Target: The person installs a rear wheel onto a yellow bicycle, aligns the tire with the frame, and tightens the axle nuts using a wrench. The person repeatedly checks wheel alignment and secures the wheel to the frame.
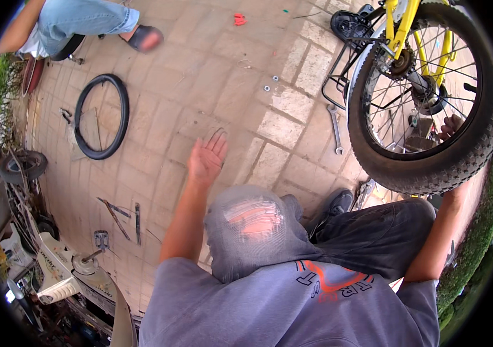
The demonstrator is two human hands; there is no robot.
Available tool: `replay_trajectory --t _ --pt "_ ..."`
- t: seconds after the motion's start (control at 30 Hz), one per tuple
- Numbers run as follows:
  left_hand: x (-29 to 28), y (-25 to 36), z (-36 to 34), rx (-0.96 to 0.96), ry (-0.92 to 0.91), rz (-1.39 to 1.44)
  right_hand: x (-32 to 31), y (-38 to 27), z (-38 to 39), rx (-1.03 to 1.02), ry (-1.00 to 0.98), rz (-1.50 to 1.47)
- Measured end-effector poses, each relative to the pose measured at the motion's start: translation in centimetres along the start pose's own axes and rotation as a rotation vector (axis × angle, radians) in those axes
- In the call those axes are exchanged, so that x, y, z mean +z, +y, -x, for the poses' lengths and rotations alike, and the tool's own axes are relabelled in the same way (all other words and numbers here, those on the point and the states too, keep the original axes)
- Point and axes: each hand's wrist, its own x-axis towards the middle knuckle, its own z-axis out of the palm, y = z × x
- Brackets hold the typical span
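Fingers of the left hand (206,157) spread wide at frame centre, palm up over the paved floor (188,87), holding nothing. The right hand (450,126) reaches behind the spokes of the knobby bicycle wheel (431,98) at upper right; whether its grip is closed there I cannot tell. The wheel sits in a yellow frame (400,26), with a black rack (342,63) on its left. A wrench (334,128) lies on the floor beside the tyre, small nuts (271,84) above it. A loose black tyre (102,115) lies at upper left; hand tools (122,217) lie at lower left.
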Motion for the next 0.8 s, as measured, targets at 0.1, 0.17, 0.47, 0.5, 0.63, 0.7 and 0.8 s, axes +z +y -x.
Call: replay_trajectory --t 0.1,0.17,0.47,0.5,0.63,0.7,0.8 --pt "1.8 -0.1 0.2 0.136 0.086 -0.275 0.5 0.0 0.1 -0.053 -0.027 -0.019" --pt "2.6 0.0 -0.3 0.153 0.195 -0.375 0.7 -0.3 0.4 -0.075 -0.018 0.029" --pt "0.0 2.1 -3.1 -0.003 0.200 -0.309 1.2 -1.2 2.4 -0.194 -0.002 0.131" --pt "-0.6 2.0 -3.6 0.024 0.272 -0.446 1.2 -1.1 2.5 -0.203 0.000 0.153" --pt "-2.5 -0.2 -6.6 0.473 0.421 -1.888 0.9 -0.9 2.4 -0.180 -0.003 0.147" --pt "-2.8 -1.7 -7.0 0.520 0.202 -2.722 1.0 -1.0 2.3 -0.139 -0.002 0.166" --pt "-2.8 -5.2 -5.5 0.258 -0.092 -2.753 1.2 -1.3 2.1 -0.121 -0.002 0.185"
